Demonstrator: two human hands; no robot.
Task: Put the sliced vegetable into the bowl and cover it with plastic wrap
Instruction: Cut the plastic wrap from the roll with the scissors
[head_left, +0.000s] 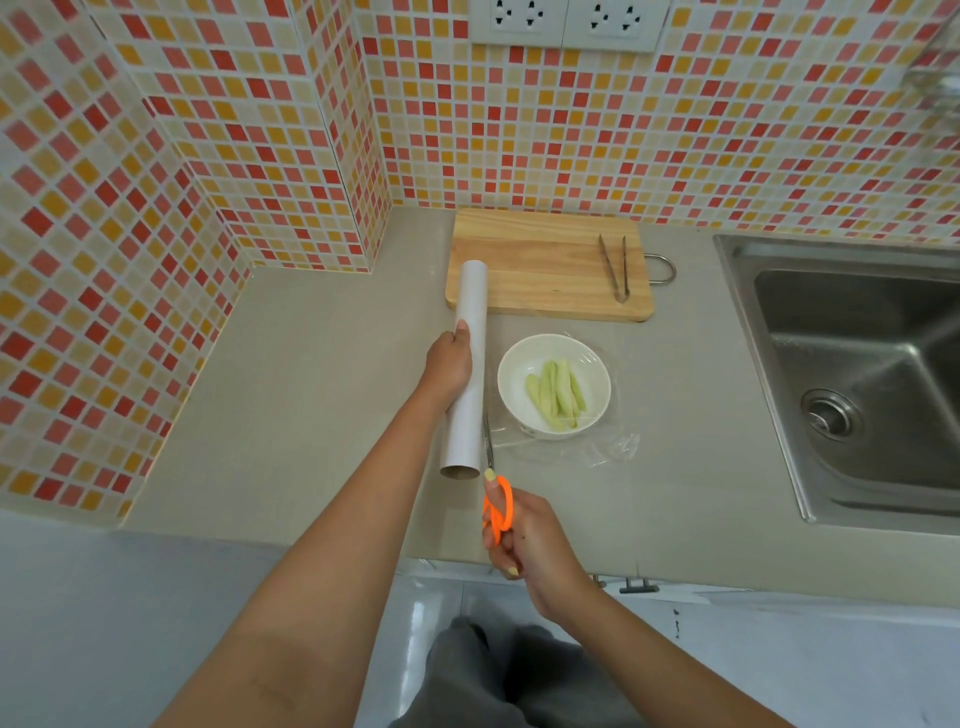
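the left hand grips the long white cardboard roll of plastic wrap around its middle, fingers curled round the tube, roll lifted and angled over the grey countertop. the right hand holds the orange-handled scissors, fingers through the loops; the blades point forward along the roll's right side, and whether they are parted cannot be told.

the round white bowl sits just right of the roll, with the pale green sliced vegetable sticks already inside. the clear plastic film lies draped over the bowl and onto the counter beyond it, its edge crumpled at the near right.

handling: the film is likely very light, limp and clingy, prone to folding on itself; take it at the free edges and keep it taut. the bowl looks rigid and breakable.

behind the bowl lie a rectangular wooden cutting board and metal tongs; a steel sink is at the right.
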